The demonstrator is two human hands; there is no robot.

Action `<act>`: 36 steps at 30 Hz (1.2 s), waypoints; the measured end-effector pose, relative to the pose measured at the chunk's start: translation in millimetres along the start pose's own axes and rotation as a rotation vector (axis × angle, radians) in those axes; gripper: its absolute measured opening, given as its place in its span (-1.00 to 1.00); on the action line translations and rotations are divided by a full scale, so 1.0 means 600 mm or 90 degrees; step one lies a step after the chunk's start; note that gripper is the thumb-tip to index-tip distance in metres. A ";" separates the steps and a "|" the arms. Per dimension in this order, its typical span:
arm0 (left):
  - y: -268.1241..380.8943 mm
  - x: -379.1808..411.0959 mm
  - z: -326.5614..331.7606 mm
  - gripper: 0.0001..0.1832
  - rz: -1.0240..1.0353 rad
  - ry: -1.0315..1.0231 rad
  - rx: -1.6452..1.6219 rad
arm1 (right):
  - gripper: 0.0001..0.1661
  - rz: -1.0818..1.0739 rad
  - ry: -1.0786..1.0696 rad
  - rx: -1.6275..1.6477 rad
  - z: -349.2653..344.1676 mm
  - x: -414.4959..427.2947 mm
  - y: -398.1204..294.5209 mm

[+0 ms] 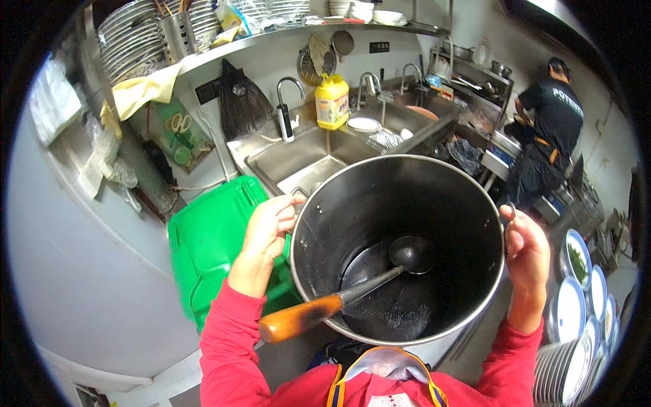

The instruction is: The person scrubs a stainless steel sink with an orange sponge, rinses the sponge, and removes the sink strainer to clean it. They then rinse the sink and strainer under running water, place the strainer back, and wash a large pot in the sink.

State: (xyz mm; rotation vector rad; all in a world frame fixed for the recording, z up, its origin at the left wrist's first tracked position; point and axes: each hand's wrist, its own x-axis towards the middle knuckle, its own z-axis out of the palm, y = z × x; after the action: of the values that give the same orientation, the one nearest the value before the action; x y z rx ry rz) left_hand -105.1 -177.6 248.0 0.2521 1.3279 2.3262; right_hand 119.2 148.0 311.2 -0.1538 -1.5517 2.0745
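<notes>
A large metal stockpot with a dark inside is right before my chest, its mouth towards me. My left hand grips the loop handle on the pot's left side. On the other side my right hand is closed around the opposite handle. A ladle lies in the pot, its bowl near the bottom and its wooden grip sticking out over the near rim. Some foam or residue shows on the pot's bottom. What bears the pot's weight below is hidden.
A green lidded bin stands at the left, before a steel sink with a faucet. A yellow jug sits behind the sinks. Stacked plates and dishes are at the right. A co-worker stands farther back.
</notes>
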 end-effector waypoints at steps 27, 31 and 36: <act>0.034 0.800 -0.216 -0.82 -0.018 0.246 -0.222 | -0.58 0.217 -0.428 0.079 0.234 0.937 0.191; 0.035 0.837 -0.238 -0.83 -0.057 0.252 -0.227 | -0.64 0.265 -0.422 0.079 0.273 1.007 0.239; 0.034 0.852 -0.303 -0.85 -0.096 0.322 -0.158 | -0.72 0.342 -0.370 0.046 0.311 1.061 0.313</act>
State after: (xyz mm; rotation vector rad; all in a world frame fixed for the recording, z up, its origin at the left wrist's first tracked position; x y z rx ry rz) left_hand -629.4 -88.5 139.3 -0.5278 1.1948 2.4806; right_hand -560.6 258.5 342.8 0.0815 -1.9168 2.7699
